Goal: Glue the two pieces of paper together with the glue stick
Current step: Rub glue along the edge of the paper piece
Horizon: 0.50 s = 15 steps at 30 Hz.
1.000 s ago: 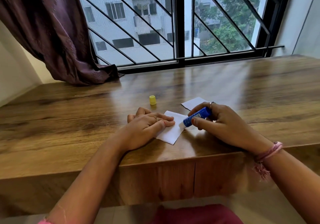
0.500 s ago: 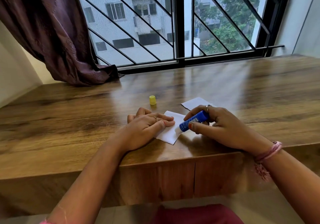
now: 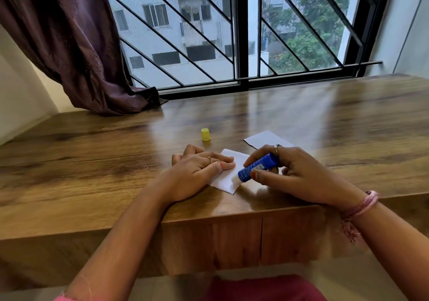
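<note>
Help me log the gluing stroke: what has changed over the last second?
The right hand has drawn the glue stick toward the person, its tip sliding across the near paper toward that sheet's near corner. The left hand still presses the paper flat; the second paper and yellow cap have not moved.

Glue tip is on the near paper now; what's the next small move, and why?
Probably drag the glue stick across the near paper while the left hand presses it flat: its tip sits at one edge, and the second paper lies apart.
</note>
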Motion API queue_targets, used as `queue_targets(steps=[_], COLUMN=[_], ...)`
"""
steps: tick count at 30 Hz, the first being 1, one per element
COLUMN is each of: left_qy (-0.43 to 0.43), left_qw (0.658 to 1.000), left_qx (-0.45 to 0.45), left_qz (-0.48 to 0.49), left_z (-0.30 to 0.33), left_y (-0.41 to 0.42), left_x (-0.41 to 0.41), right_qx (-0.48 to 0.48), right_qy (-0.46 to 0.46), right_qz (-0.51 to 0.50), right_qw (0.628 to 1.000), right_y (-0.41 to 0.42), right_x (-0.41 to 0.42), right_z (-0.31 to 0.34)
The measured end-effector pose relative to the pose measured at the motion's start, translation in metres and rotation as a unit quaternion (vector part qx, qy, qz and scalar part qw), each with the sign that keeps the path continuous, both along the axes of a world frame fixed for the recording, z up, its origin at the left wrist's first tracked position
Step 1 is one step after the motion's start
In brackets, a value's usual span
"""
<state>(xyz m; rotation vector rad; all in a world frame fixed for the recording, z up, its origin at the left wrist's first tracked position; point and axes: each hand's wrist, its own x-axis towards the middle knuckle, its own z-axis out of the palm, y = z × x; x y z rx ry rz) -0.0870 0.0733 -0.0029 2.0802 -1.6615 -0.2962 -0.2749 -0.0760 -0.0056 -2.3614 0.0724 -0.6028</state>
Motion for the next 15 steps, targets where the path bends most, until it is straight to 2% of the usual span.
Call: queue_targets(steps=[5,10,15], left_qy=[-0.004,-0.004,-0.007], left_qw=[1.0,1.0,1.0], left_qx=[0.006,0.003,0.004], left_qz=[0.001,0.001,0.003], left_z=[-0.0013,-0.0026,-0.0023], left_y=[-0.0003,-0.0007,-0.0007], left_x=[0.001,0.0028,0.0013], right_qx=[-0.005,-0.01,-0.014], right_qy=[-0.004,0.012,0.004], right_qz=[-0.007,0.033,0.01], right_qw=[1.0,0.999,1.0], right_y=[-0.0002,0.0023,0.0003], right_x=[0.0008,-0.0016,-0.0003], right_z=[0.0003,0.0008,-0.0001])
